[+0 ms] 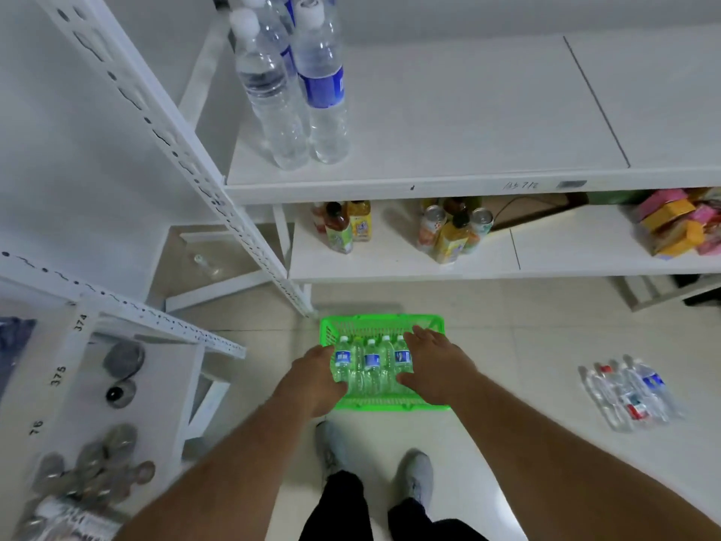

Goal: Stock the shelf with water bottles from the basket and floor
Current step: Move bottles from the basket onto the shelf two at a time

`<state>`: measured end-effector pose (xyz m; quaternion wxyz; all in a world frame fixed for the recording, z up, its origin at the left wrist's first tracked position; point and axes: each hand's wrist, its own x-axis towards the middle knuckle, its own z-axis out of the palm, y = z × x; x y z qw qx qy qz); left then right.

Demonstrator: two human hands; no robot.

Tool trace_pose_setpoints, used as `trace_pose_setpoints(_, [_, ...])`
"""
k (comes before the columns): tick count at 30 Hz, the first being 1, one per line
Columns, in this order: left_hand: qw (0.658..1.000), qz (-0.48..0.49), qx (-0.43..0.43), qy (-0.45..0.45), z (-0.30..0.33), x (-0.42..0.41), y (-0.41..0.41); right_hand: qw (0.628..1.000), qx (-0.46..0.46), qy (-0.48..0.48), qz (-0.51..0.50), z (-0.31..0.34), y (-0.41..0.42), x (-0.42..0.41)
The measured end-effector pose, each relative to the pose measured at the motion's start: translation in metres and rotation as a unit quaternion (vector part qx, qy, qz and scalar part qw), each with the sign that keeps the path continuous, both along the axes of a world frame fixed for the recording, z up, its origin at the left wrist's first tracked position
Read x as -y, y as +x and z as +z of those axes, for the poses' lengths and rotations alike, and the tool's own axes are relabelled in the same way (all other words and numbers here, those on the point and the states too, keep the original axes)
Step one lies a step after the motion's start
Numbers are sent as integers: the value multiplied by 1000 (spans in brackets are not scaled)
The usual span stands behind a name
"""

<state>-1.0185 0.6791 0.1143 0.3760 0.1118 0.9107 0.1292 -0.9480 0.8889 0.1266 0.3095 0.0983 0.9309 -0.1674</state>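
Shelving (468, 111) in white is filling the upper half of the view, and three water bottles (296, 91) are standing upright on it at about eleven o'clock. A green basket (384, 324) is sitting on the floor near the centre, with a row of bottles (372, 365) lying inside it. The left hand (316, 378) is reaching in at the nine o'clock side of this row; its fingers are hidden, so I cannot tell if it is gripping. The right hand (433, 365) is hovering at the three o'clock side, fingers straight and released, holding nothing. More loose bottles (632, 392) are lying on the floor at four o'clock.
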Motion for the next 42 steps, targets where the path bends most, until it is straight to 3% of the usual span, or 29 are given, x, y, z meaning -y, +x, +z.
trace_pose_setpoints(8, [994,21,101,23,-87,15,-16,991,103,-22,-79,-73,4,23])
trace_pose_setpoints(17, [978,116,159,73,-196,7,-45,971,135,-68,-184,-171,-34,30])
trace_pose_setpoints(25, [939,268,188,102,-361,-28,-47,928,163,-137,-307,-354,-67,3])
trace_pose_setpoints(34, [933,307,179,64,-568,-58,-38,884,158,-173,-404,-588,-92,-21])
trace_pose_setpoints(42, [930,308,193,55,-675,-78,-37,884,152,-178,-405,-685,-129,-31])
